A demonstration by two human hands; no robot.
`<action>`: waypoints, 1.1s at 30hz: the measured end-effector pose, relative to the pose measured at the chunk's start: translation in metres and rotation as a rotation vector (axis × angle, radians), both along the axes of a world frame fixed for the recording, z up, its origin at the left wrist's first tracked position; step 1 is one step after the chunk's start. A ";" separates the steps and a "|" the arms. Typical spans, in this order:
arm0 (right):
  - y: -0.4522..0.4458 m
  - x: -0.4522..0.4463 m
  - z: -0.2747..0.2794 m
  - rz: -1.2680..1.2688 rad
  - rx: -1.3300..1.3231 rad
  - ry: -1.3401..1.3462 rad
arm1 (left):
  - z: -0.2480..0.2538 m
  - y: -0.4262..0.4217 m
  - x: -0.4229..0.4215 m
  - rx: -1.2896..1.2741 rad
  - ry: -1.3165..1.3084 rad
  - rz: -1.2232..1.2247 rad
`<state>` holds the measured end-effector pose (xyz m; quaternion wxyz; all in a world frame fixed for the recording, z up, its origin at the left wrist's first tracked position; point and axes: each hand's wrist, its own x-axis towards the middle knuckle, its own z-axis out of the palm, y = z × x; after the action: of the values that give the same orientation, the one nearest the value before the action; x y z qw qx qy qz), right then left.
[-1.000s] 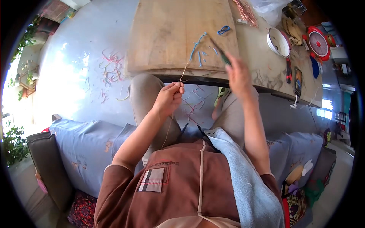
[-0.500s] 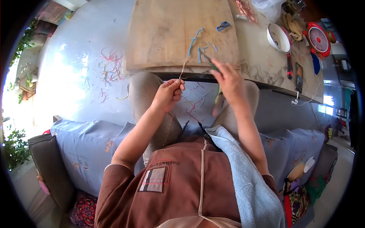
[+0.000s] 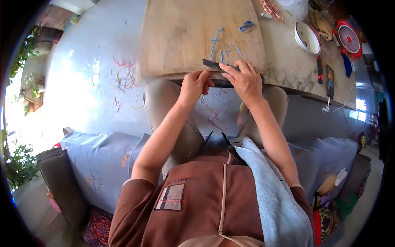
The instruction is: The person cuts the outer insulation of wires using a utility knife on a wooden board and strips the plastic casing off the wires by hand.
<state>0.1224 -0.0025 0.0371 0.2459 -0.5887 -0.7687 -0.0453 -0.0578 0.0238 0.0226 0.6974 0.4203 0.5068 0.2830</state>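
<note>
My left hand (image 3: 195, 87) is closed at the front edge of the wooden board (image 3: 177, 37), pinching the thin wire between thumb and fingers. My right hand (image 3: 245, 80), just to its right, is wrapped round a dark-bladed knife (image 3: 211, 64) whose blade points left, above my left fingertips. From there a blue strand (image 3: 214, 43) runs up over the board. Several short blue pieces (image 3: 238, 50) lie right of it, and a looped blue cord (image 3: 246, 26) lies farther up.
A white bowl (image 3: 307, 38), a red-handled tool (image 3: 319, 70), a phone (image 3: 330, 81) and a red round object (image 3: 349, 38) are on the table at the right. Coloured scraps (image 3: 123, 74) litter the floor. Copper-coloured strands (image 3: 272, 10) lie at the top.
My left hand has moved up and right to the board's edge. My right hand has come in closer to it, and the knife has swung round so its blade lies nearly level.
</note>
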 end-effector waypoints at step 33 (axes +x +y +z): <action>-0.007 -0.018 -0.010 -0.225 0.147 0.034 | -0.018 -0.006 0.020 -0.409 -0.533 0.149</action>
<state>0.1048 -0.0097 0.0275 0.2947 -0.6524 -0.6881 -0.1186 -0.0382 0.0180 0.0046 0.8525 0.1448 0.3824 0.3257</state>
